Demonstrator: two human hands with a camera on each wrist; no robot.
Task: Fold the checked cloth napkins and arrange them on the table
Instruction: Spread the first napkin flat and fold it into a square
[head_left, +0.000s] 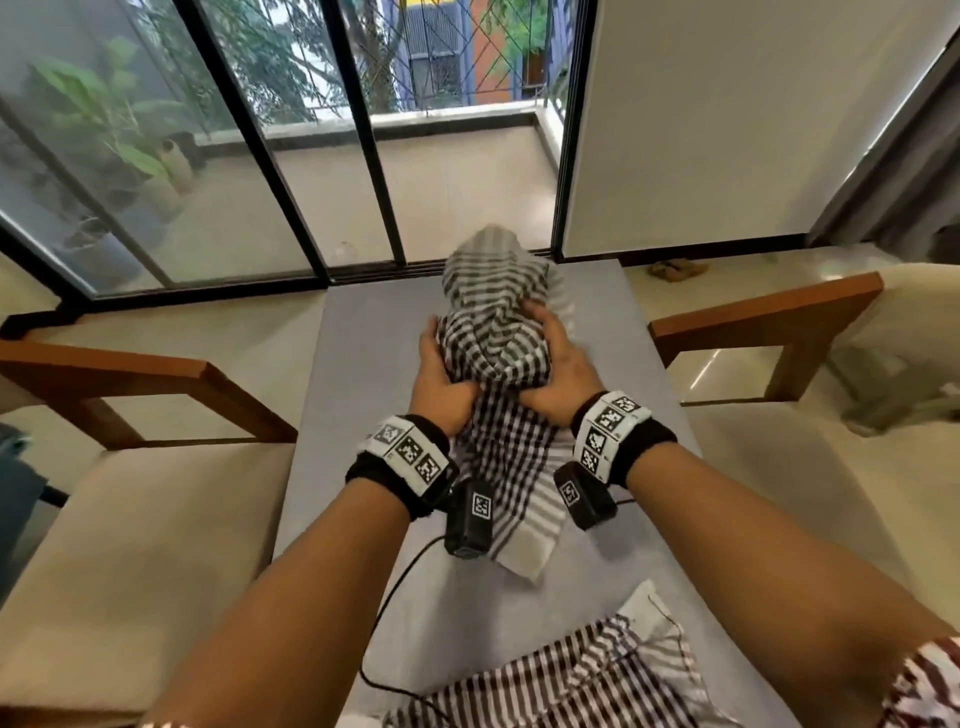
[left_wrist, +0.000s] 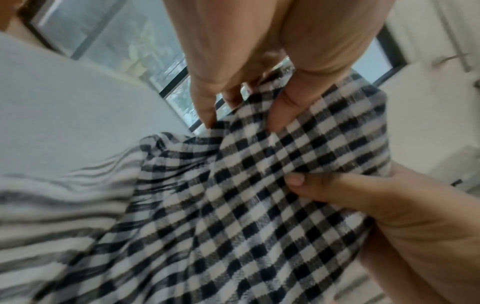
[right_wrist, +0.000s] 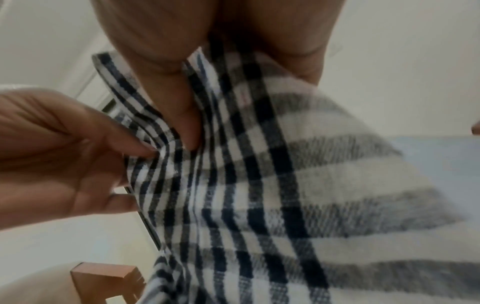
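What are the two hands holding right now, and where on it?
Both the left hand and the right hand grip the black-and-white checked napkin at its bunched middle, one on each side.

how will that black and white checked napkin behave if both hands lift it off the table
Likely floppy: the checked napkin is bunched and creased where the left hand and right hand hold it. Its free end lies limp on the grey table, so it would probably dangle. It seems light and unlikely to slip.

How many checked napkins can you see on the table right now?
2. One napkin is bunched mid-table, gripped by both hands: left hand, right hand. A second napkin lies at the near edge. More may be out of view.
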